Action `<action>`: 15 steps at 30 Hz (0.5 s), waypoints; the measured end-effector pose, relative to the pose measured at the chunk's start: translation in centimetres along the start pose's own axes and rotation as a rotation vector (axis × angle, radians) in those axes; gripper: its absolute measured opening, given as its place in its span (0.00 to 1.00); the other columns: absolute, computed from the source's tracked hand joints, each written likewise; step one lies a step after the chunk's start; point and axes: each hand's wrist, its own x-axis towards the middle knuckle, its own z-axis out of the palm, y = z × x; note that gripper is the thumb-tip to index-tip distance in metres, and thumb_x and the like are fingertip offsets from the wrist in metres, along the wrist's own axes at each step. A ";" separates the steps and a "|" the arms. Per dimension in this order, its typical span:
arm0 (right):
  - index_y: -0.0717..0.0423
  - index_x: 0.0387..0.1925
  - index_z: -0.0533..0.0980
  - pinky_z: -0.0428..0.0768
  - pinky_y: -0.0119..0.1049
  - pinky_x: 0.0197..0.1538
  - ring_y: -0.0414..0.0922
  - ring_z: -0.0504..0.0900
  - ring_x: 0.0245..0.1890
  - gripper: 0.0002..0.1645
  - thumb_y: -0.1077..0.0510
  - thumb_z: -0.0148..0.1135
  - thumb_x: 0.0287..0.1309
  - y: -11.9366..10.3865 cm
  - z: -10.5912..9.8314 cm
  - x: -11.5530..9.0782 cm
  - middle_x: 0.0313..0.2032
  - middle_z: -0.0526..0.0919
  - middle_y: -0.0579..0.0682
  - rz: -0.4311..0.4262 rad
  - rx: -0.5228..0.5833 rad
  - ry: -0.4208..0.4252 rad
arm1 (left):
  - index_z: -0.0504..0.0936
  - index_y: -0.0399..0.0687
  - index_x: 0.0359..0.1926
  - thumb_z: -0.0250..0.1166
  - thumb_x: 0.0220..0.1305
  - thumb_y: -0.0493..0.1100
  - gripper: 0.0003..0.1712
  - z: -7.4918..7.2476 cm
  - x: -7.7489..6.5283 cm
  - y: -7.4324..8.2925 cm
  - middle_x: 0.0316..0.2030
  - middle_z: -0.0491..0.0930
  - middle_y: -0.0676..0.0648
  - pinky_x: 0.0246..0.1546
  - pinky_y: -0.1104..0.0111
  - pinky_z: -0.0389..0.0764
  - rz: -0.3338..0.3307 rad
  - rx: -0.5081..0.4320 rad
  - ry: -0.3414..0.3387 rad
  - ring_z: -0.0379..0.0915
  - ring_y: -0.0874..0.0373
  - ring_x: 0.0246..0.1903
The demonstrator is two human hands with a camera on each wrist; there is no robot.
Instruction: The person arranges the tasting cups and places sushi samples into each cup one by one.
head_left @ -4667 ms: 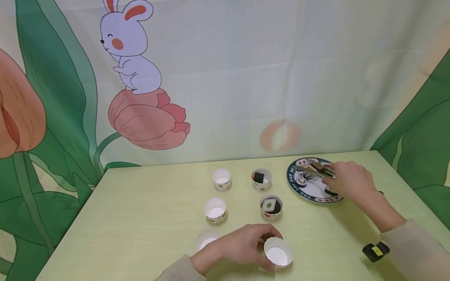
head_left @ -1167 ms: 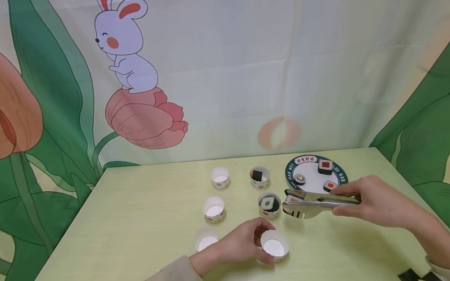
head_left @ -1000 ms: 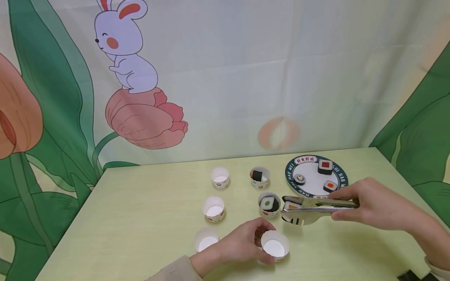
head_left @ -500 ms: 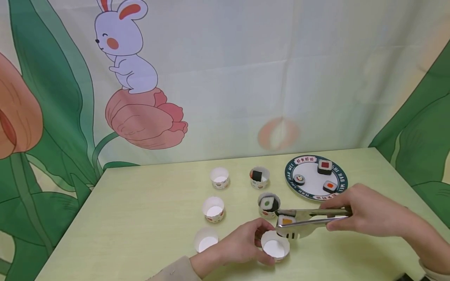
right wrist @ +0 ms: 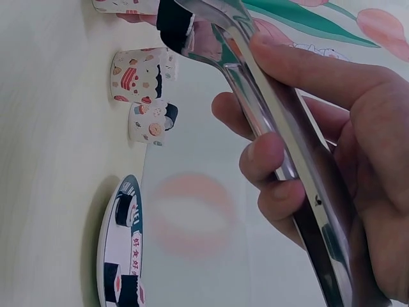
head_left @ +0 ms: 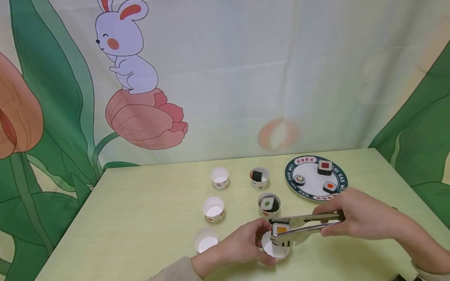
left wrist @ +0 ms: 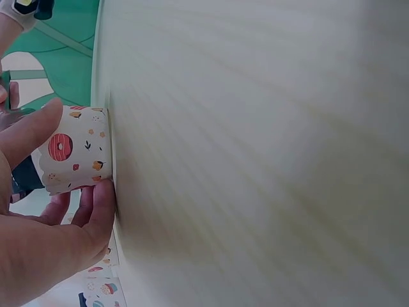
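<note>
My left hand (head_left: 246,242) holds a white paper cup (head_left: 272,251) near the table's front, thumb and fingers round its sides; donut prints show on the cup (left wrist: 77,150) in the left wrist view. My right hand (head_left: 362,214) grips metal tongs (head_left: 309,224). Between the tong tips sits a toy sushi piece (head_left: 281,228) with an orange-yellow centre, right over the cup's mouth. In the right wrist view the fingers of my right hand (right wrist: 358,128) wrap the tongs (right wrist: 287,128), and the dark side of the sushi piece (right wrist: 174,22) shows at their tips.
A blue-rimmed plate (head_left: 306,193) at back right bears three sushi pieces. Two cups with sushi stand behind the held cup: a nearer cup (head_left: 268,214) and a farther cup (head_left: 260,184). A left column has a back cup (head_left: 219,183), middle cup (head_left: 213,214) and front cup (head_left: 202,242).
The tongs have carried the orange-yellow sushi piece from the plate, leftward and toward the front, to over the held cup. My left hand has kept its hold on the cup.
</note>
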 end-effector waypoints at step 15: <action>0.44 0.45 0.87 0.72 0.27 0.24 0.29 0.72 0.24 0.16 0.44 0.75 0.59 -0.1 0.5 0.4 0.32 0.82 0.28 -0.033 -0.044 -0.002 | 0.76 0.45 0.52 0.80 0.48 0.25 0.32 0.0 0.1 0.0 0.42 0.79 0.53 0.49 0.69 0.80 0.002 -0.025 -0.016 0.75 0.60 0.43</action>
